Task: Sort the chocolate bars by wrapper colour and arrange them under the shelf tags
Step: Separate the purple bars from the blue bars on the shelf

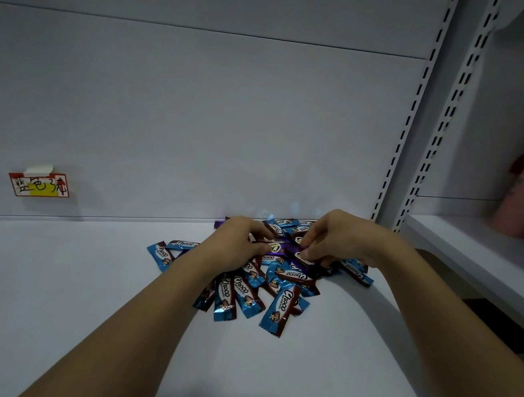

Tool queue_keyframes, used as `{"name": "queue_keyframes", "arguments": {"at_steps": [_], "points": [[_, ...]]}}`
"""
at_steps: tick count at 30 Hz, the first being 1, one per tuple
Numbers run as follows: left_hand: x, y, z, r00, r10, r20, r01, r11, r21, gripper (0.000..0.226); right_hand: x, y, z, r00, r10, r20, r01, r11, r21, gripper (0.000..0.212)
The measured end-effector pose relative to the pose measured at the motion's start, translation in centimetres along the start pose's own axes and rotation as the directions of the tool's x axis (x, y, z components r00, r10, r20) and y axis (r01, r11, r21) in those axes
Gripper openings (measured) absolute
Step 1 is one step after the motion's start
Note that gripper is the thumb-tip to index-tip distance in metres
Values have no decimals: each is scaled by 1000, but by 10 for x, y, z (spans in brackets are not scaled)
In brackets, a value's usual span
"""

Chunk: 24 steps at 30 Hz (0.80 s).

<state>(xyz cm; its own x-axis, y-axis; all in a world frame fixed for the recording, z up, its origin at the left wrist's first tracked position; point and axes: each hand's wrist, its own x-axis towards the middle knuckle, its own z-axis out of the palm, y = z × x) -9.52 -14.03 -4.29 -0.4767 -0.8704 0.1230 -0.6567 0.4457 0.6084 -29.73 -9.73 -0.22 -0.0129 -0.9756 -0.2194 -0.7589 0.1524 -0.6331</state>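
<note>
Two hands deep in one mixed pile; lift the purple bars out before anything else.

Your left fingers (257, 250) are curled onto a purple bar (275, 247) at the top of the heap, and your right fingers (308, 244) pinch a dark purple wrapper (301, 257) just beside it; whether the left truly grips or only presses it, I cannot tell; take one bar per hand and raise it straight up, so the slick blue bars (282, 309) underneath do not slide off with it; the pile lies on the white shelf (73, 281) against the back panel, towards its right end; the only tag (38, 184) in view is well apart to the left, handwritten and hard to read, so check its colour word before carrying anything over; keep the blue spread flat; it likely sorts quickest last.
</note>
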Motion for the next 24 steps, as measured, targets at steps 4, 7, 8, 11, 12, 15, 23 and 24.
{"name": "queue_keyframes", "arguments": {"at_steps": [4,7,8,11,12,15,23,24], "points": [[-1,-3,-5,998,-26,60,27,999,-23,20,-1,-3,0,1000,-16,11,17,995,-98,22],[-3,-6,-7,997,-34,70,39,997,-69,12,-4,-7,4,999,-36,31,41,980,-195,28],[-3,-7,-8,997,-38,65,44,994,-98,12,-4,-8,5,999,-44,31,49,975,-217,30],[-3,-8,-9,998,-51,43,58,980,-193,15,-5,-10,7,998,-53,24,57,973,-224,30],[-4,-8,-9,998,-56,38,63,974,-220,16,-6,-10,7,999,-49,24,53,975,-218,29],[-5,-7,-10,997,-67,34,74,963,-259,18,-7,-11,8,998,-41,36,48,977,-206,23],[-7,-6,-11,997,-67,-25,57,956,-288,17,-4,-8,7,996,-72,43,76,993,-90,20],[-7,-5,-11,995,-76,-60,50,933,-355,15,-4,-6,6,996,-81,30,82,996,-36,20]]}}
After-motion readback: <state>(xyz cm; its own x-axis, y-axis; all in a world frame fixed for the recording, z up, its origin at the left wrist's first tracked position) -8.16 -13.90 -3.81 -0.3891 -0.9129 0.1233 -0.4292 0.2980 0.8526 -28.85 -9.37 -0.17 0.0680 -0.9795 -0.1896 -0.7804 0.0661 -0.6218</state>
